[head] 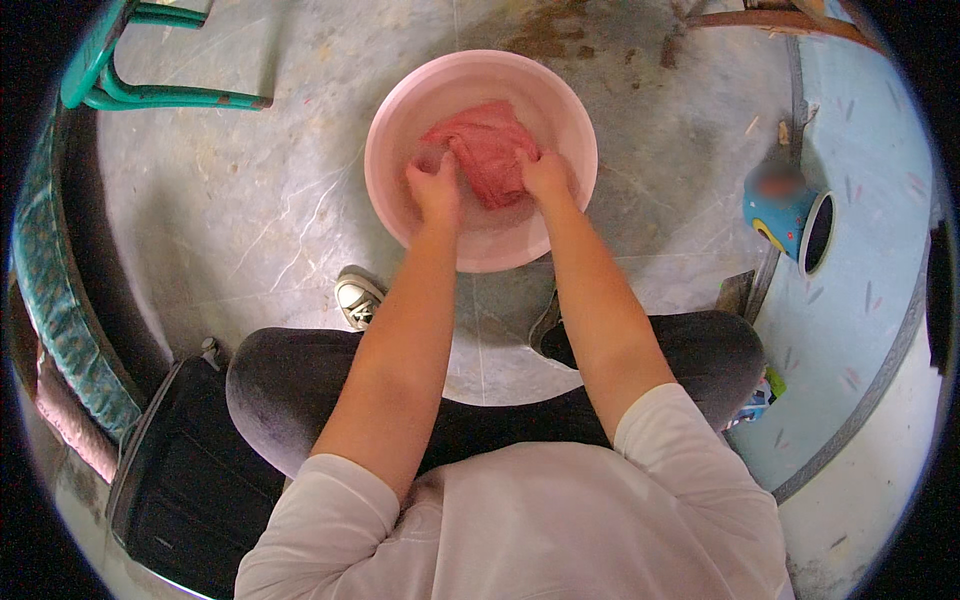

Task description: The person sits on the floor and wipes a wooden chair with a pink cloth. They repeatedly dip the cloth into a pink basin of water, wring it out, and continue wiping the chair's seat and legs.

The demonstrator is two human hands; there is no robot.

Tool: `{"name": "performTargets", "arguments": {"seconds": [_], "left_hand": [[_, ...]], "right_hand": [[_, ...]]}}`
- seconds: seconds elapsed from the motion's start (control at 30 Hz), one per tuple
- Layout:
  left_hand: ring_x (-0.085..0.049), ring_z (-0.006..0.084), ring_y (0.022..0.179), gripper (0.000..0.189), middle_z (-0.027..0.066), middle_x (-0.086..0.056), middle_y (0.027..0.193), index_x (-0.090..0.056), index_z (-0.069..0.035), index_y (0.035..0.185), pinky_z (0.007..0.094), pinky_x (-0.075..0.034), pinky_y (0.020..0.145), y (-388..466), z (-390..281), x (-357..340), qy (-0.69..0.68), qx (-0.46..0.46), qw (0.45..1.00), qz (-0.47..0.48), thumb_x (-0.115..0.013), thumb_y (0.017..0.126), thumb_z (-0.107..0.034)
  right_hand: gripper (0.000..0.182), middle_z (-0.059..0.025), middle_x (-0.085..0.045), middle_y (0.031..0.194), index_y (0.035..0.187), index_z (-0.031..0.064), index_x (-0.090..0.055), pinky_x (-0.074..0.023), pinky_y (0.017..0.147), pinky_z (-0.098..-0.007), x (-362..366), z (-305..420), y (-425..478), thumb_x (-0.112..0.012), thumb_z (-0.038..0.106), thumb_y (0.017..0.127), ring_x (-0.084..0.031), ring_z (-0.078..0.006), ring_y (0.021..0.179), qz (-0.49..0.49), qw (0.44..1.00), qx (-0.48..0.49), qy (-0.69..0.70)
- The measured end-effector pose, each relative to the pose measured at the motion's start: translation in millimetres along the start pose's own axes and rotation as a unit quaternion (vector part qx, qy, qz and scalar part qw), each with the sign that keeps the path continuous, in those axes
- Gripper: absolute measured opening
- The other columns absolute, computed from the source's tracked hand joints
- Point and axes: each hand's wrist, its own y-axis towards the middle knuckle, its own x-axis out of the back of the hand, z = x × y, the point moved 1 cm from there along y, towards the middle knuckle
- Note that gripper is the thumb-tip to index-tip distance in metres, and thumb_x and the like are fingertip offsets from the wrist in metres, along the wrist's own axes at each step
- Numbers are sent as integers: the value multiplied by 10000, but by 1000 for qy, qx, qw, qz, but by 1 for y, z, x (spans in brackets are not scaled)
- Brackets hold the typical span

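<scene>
A pink plastic basin (386,217) sits on the floor in front of me, with what looks like water inside. Within it lies a wet, crumpled red cloth (491,154). My left hand (436,187) is at the cloth's left side, thumb up and fingers curled around its edge, partly under it. On the other side, my right hand (546,176) pinches the cloth's right edge between thumb and fingers. The fingertips of both hands are partly hidden by the cloth.
A green metal chair frame (172,94) stands at the upper left. A black suitcase (195,472) rests by my left knee. To the right, a blue bin (780,214) lies tipped against the tiled wall (862,247). A wooden leg (772,19) shows at the upper right.
</scene>
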Motion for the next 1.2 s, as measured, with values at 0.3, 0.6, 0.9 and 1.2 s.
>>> {"name": "performTargets", "arguments": {"seconds": [0.3, 0.6, 0.9, 1.2], "left_hand": [[-567, 361, 1167, 433, 147, -572, 1276, -582, -108, 1243, 582, -430, 1023, -66, -22, 2, 429, -432, 773, 178, -717, 867, -278], [-574, 329, 1141, 224, 101, -564, 1169, -625, -171, 1140, 533, -465, 956, -42, -26, 8, 538, -409, 719, 164, -613, 917, -176], [-613, 350, 1252, 316, 153, -634, 1365, -651, -169, 1266, 549, -491, 990, -16, -37, 27, 506, -346, 723, 317, -588, 957, -174], [-732, 397, 926, 290, 203, -753, 1017, -739, -78, 1158, 507, -568, 855, 9, -104, 46, 482, -284, 710, 427, -672, 880, -125]], "right_hand": [[653, -291, -693, 1259, 1448, -16, -475, -528, 1005, -511, 30, 23, -26, -695, 364, 965, -681, -470, 1143, -40, 997, -33, -49], [429, -229, -655, 1335, 1300, 30, -591, -517, 1003, -512, 48, 53, -34, -682, 218, 926, -657, -386, 1198, 51, 997, 2, -65], [427, -112, -507, 1522, 1305, 149, -675, -413, 1146, -498, 17, 36, -57, -682, 181, 879, -418, -316, 1445, 0, 853, 334, -401], [262, -102, -638, 1361, 1170, 130, -741, -508, 1031, -431, 54, 51, -64, -615, 190, 949, -593, -303, 1261, 35, 823, 439, -359]]}}
